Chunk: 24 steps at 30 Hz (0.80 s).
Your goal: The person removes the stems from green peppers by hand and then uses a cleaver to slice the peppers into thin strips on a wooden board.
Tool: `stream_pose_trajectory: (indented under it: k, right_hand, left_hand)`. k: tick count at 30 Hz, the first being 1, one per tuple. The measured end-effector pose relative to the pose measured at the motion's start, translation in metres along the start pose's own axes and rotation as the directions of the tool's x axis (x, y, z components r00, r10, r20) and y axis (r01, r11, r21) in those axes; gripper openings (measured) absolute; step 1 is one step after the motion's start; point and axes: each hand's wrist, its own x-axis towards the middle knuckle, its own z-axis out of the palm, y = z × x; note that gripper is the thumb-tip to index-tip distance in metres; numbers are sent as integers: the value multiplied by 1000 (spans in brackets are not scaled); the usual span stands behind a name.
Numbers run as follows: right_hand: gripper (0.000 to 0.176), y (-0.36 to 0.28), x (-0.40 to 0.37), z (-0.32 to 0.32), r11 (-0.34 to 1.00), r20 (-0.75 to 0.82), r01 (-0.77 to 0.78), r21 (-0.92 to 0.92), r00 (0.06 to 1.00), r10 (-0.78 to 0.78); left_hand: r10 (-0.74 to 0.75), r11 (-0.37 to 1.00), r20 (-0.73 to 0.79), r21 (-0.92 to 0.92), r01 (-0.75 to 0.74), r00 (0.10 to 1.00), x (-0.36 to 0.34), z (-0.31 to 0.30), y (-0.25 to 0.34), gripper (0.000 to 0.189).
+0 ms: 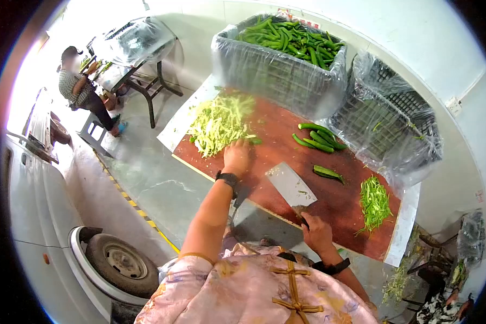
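My right hand is wrapped round the dark handle of a cleaver, whose wide blade lies flat over the reddish-brown board. At the near edge of a heap of pale yellow-green shredded pieces, my left hand is closed with its fingertips curled down. A bit of green shows beside those fingers; what they hold is hidden. Several whole green peppers lie beyond the blade. Nearer to me is a split-looking pepper. A pile of green pepper shreds sits at the board's right end.
Behind the board stands a plastic-lined crate full of green peppers, with another lined crate to its right. At far left, a person works at a small table. A vehicle is parked at left.
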Motion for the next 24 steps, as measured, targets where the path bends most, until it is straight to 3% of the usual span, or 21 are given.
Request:
stream_pose_trajectory:
  k: [5, 9, 11, 12, 14, 17, 19, 22, 24]
  right_hand:
    - [38, -2, 2, -2, 998, -40, 27, 48, 999, -25]
    - [39, -3, 0, 0, 1000, -2, -4, 4, 1000, 4]
    - [39, -3, -2, 1, 1000, -11, -2, -6, 1000, 2]
    - [40, -5, -2, -1, 1000, 5, -15, -5, 1000, 15]
    - [40, -7, -2, -3, 1000, 23, -27, -5, 999, 27]
    - [40, -8, -1, -2, 1000, 27, -29, 3, 999, 29]
    - [40, -6, -1, 0, 999, 47, -47, -4, 998, 47]
    - [40, -6, 1, -2, 999, 16, -18, 42, 1000, 17]
    - [40, -7, 2, -3, 999, 42, -37, 27, 998, 36]
  left_hand:
    - [-21, 999, 31, 46, 20, 999, -6, 5, -13, 23]
    - [-22, 1000, -59, 16, 23, 998, -9, 8, -16, 22]
    - [106, 994, -213, 61, -94, 971, -6, 19, -24, 22]
    - [101, 994, -211, 58, -91, 972, -4, 17, -25, 22]
    - [47, 997, 32, 66, -49, 998, -2, 13, -26, 24]
    - [-48, 997, 155, 73, 37, 987, -3, 5, -18, 23]
    - [-32, 998, 138, 55, 25, 990, -10, 3, -17, 22]
    - [-163, 950, 134, -247, 192, 978, -19, 1, -9, 22]
    - [-205, 911, 106, -343, 229, 973, -24, -3, -5, 22]
